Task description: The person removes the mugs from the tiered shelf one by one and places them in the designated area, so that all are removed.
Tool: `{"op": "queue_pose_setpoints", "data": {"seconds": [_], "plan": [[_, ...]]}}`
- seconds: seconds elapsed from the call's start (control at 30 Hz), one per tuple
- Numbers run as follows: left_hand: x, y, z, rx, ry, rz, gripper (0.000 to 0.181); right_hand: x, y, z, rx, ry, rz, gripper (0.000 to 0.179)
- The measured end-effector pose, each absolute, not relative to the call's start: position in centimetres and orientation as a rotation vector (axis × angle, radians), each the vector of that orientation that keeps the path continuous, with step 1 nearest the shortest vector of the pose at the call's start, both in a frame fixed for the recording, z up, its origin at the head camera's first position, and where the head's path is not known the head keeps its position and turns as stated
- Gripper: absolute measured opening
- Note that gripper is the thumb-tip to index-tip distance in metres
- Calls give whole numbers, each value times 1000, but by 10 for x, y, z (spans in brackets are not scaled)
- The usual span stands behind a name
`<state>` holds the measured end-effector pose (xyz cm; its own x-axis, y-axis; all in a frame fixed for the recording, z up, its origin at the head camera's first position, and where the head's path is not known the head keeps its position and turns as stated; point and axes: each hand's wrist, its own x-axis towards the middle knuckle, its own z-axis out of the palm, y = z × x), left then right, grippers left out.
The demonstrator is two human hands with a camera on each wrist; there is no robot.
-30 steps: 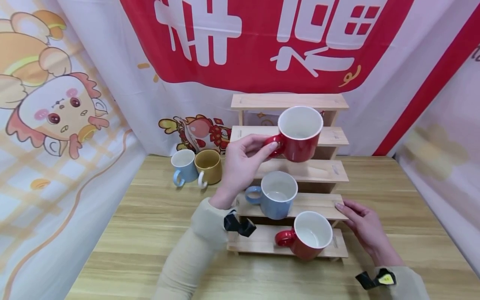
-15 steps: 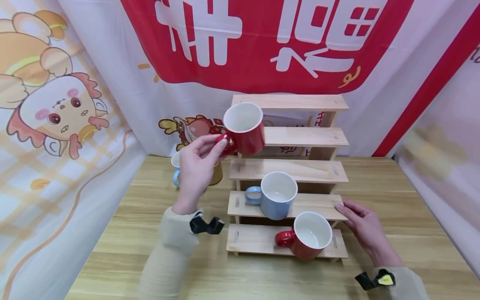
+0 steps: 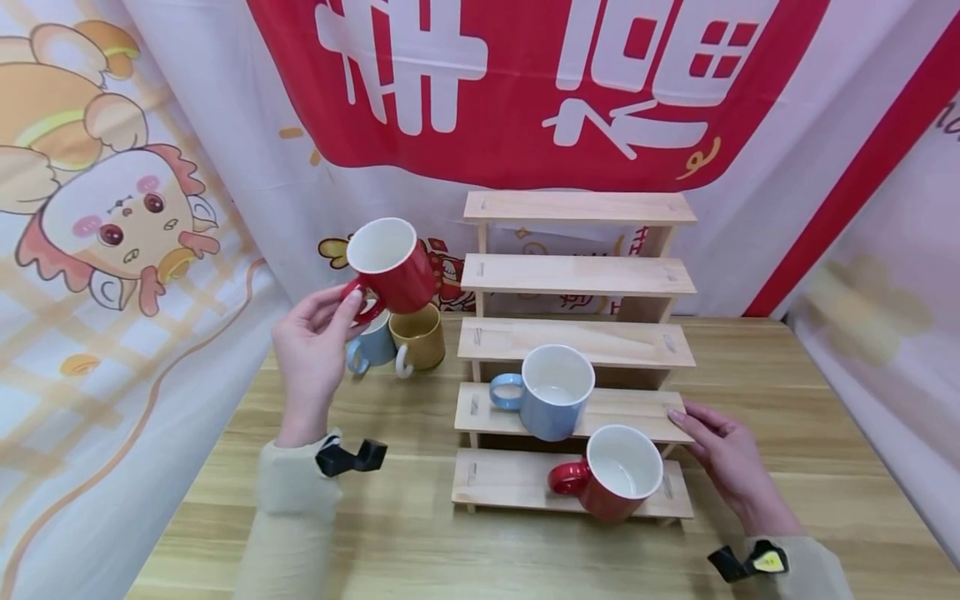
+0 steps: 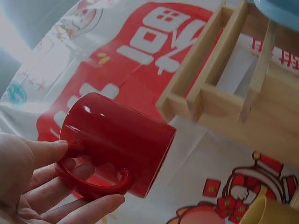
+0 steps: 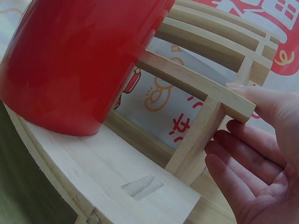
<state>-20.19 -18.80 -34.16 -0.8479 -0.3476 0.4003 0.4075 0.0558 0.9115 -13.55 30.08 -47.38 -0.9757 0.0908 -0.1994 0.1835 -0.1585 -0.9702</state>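
My left hand [image 3: 313,350] grips a red mug [image 3: 401,271] with a white inside by its handle, holding it in the air left of the wooden stepped rack [image 3: 577,275]. Behind and below that mug, a light blue mug [image 3: 372,343] and a mustard mug [image 3: 422,337] stand side by side on the table. With thumb on top and fingers below, my right hand [image 3: 731,454] pinches the right end of the rack's second step from the bottom. On that step stands another blue mug [image 3: 553,404]. A second red mug [image 5: 79,65] sits on the lowest step.
The rack's upper steps [image 3: 577,207] rise toward the back curtain [image 3: 525,100]. A patterned cloth [image 3: 112,333] hangs along the left side, and another cloth [image 3: 885,292] borders the right. All stands on a wood-grain table [image 3: 390,517].
My left hand has carried the red mug leftward from in front of the rack to above the two mugs on the table. My right hand has stayed at the rack.
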Motion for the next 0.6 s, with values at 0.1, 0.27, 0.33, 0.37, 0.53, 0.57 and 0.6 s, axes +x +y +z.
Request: {"op": "queue_pose_setpoints", "data": {"seconds": [0.1,0.27,0.33,0.37,0.53,0.57,0.6], "plan": [[-201,-198,-344,-12,-1790,-1841,30,-136,301,-474,335,2001,-2318,13],[-202,-215,-352,65,-1759,-1813,29,-136,302,-473,352,2008,-2299,13],[-204,-222,-356,103,-1744,-1797,29,-136,302,-473,351,2012,-2294,14],[-205,-225,-358,121,-1732,-1796,29,-136,302,-473,349,2017,-2289,15],[-212,-245,-371,207,-1753,-1725,30,-136,302,-473,349,2017,-2295,15],[-213,-249,-375,226,-1762,-1710,31,-136,302,-474,347,2010,-2301,14],[-214,-253,-378,250,-1767,-1699,32,-136,301,-474,349,2005,-2307,13]]}}
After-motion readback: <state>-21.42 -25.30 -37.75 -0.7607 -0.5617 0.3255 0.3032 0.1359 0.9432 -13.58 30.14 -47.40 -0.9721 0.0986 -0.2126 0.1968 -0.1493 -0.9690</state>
